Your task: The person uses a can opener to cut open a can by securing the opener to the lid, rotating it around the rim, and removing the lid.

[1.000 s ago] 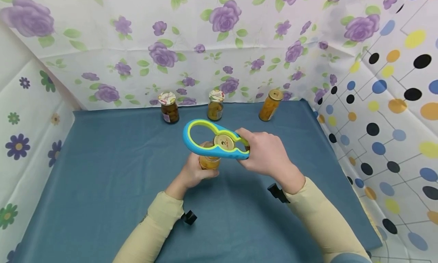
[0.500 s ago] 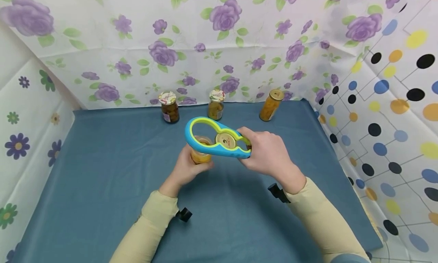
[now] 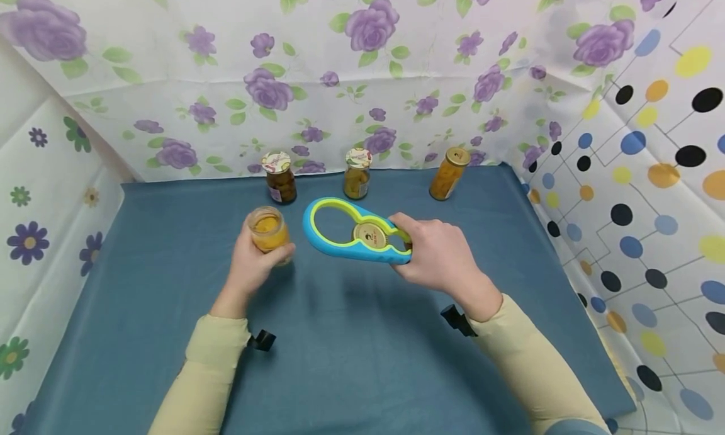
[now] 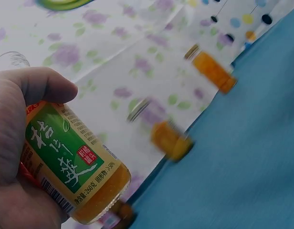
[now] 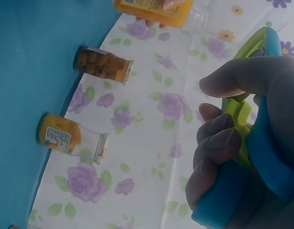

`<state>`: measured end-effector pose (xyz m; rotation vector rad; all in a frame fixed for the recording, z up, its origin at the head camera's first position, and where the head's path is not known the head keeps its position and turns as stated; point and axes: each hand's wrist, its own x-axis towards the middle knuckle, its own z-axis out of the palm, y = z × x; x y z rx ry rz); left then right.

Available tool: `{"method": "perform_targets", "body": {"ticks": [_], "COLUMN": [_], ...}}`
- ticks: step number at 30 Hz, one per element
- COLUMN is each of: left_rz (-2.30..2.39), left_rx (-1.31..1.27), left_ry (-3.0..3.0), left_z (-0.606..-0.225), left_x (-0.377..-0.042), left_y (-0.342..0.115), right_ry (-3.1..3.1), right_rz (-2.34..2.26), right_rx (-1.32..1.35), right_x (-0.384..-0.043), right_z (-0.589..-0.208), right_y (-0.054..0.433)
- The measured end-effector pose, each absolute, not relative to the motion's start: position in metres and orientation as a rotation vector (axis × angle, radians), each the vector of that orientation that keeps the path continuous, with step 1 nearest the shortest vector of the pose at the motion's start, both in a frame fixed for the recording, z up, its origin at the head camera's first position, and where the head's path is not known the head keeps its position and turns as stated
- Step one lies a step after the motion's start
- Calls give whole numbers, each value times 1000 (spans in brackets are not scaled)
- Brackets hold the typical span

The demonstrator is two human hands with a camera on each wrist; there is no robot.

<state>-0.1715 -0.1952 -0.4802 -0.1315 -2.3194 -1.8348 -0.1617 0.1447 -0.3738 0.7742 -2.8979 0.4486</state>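
My left hand [image 3: 249, 265] grips an open glass jar [image 3: 269, 230] of orange fruit, its mouth uncovered. In the left wrist view the thumb and fingers wrap this jar, which has a green and yellow label. To the right, my right hand [image 3: 438, 252] holds a blue and lime-green jar opener [image 3: 331, 249] by its handle end. A gold lid [image 3: 370, 235] sits in the opener's smaller notch, apart from the jar. In the right wrist view curled fingers [image 5: 218, 138] lie around the opener's handles.
Along the back edge of the blue-covered table [image 3: 170, 296] stand a dark jar [image 3: 281, 184], a jar with a patterned white lid [image 3: 357, 177] and a taller orange jar [image 3: 449, 175] with a gold lid. Patterned sheets rise behind and at both sides.
My left hand has carried the jar away to the left, out from under the opener. The lid has stayed in the opener, and the right hand has barely moved.
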Motion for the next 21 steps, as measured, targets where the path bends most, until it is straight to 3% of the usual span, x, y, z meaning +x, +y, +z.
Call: {"method": "perform_targets", "body": {"ticks": [11,21], "left_rz": [-1661,-1581], "left_rx": [192,411], "left_ry": [-2358,-2272], "left_z": [-483,-494], "left_x": [-176,-190], "left_y": [-256,-285], "right_ry": [-2914,-2922], "right_rz": [430,421], "right_rx": [770,761], "right_x": [-161,-163], "right_z": [-378,-380], "right_y": [146,148]}}
